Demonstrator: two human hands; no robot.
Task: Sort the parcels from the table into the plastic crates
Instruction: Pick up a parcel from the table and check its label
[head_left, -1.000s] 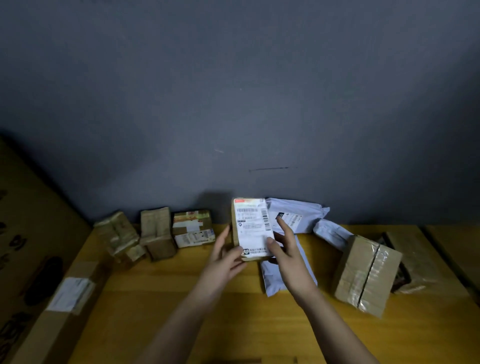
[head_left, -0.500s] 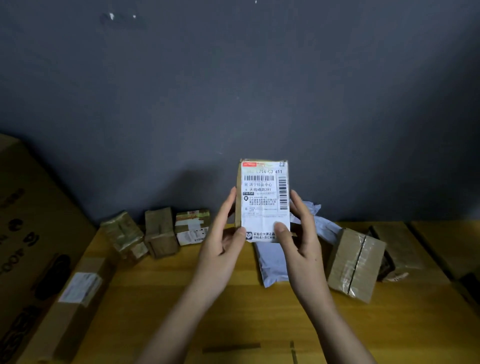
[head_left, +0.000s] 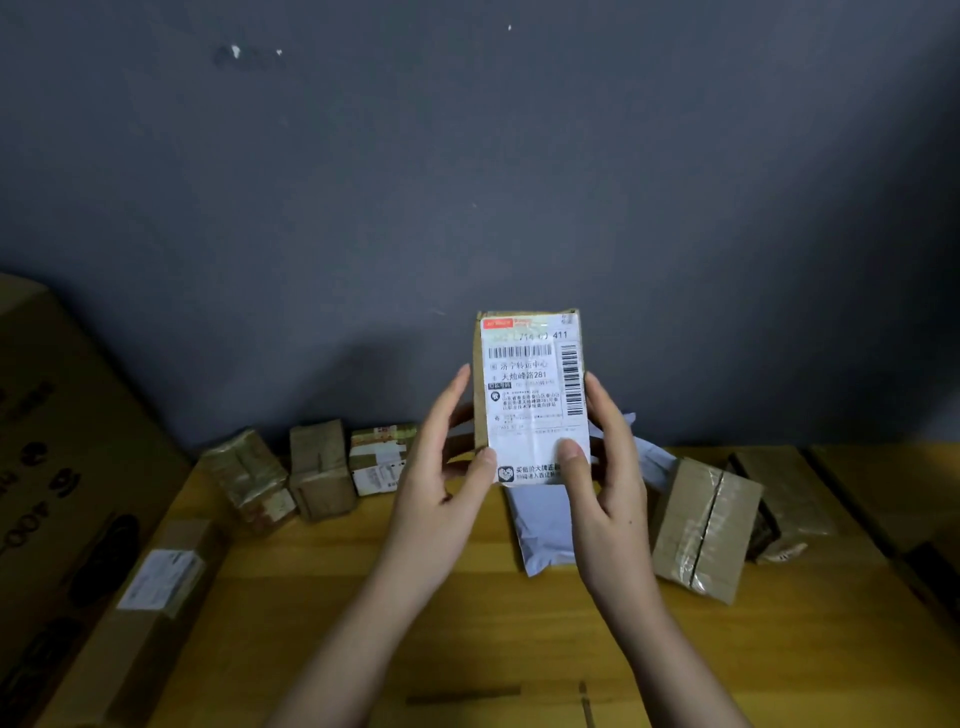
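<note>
You hold a small cardboard parcel (head_left: 530, 397) upright in the air in front of you, above the wooden table (head_left: 467, 597), with its white shipping label facing you. Your left hand (head_left: 441, 478) grips its left edge, thumb pressed on the lower left corner of the label and fingers reaching behind. Your right hand (head_left: 605, 478) grips the right edge, thumb on the lower part of the label, fingers along the side. Below your right hand a white poly mailer (head_left: 545, 525) lies flat on the table. Just right of that hand a taped brown box (head_left: 701, 530) stands tilted. Left of your left hand, three small taped boxes (head_left: 317, 470) sit in a row by the wall. A long carton (head_left: 135, 613) lies near left.
</note>
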